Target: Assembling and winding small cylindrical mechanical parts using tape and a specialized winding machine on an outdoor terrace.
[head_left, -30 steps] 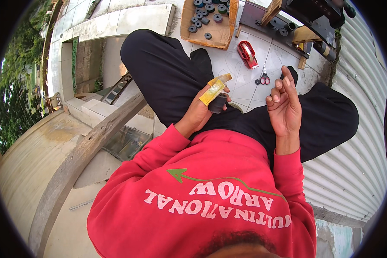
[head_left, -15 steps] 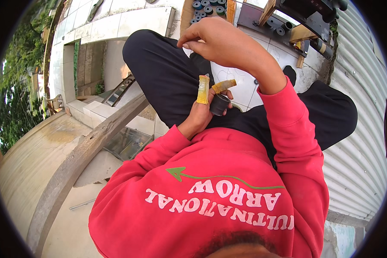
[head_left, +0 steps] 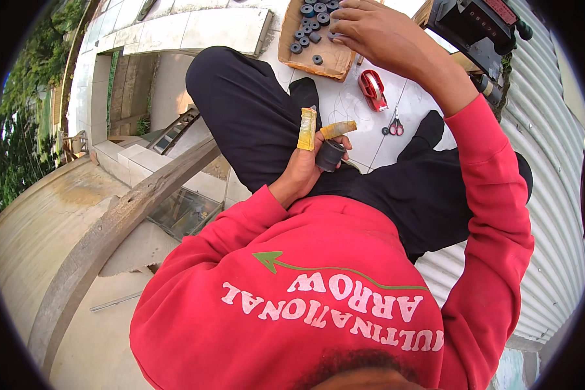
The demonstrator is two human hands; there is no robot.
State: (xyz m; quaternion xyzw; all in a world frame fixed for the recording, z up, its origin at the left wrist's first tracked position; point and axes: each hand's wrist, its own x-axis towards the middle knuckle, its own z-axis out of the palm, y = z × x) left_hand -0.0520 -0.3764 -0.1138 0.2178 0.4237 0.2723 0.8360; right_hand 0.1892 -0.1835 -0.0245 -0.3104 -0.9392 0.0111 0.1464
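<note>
My left hand [head_left: 300, 168] rests near my lap, its fingers closed around a black cylinder [head_left: 331, 155] with a darker, round end. Yellowish wrapping [head_left: 307, 129] covers one of its upright fingers, and another wrapped finger points right. My right hand [head_left: 378, 31] reaches forward over the right edge of a cardboard box [head_left: 335, 67], fingers spread and bent slightly down. Several black ring-shaped pieces [head_left: 305, 30] with centre holes lie in that box. Some sit right beside my fingertips; I see nothing held in that hand.
On the white tiles lie a red tape dispenser [head_left: 372, 90], scissors [head_left: 395, 125] and a small black ring [head_left: 385, 131]. A black machine with a counter [head_left: 471, 29] stands at the far right. Corrugated sheet [head_left: 546, 130] lines the right side; a wooden beam [head_left: 130, 208] crosses the left.
My right hand has moved forward and right, from above my knee to the box, its fingers spreading. The tape dispenser and scissors have come into sight. My left hand stays with the black cylinder.
</note>
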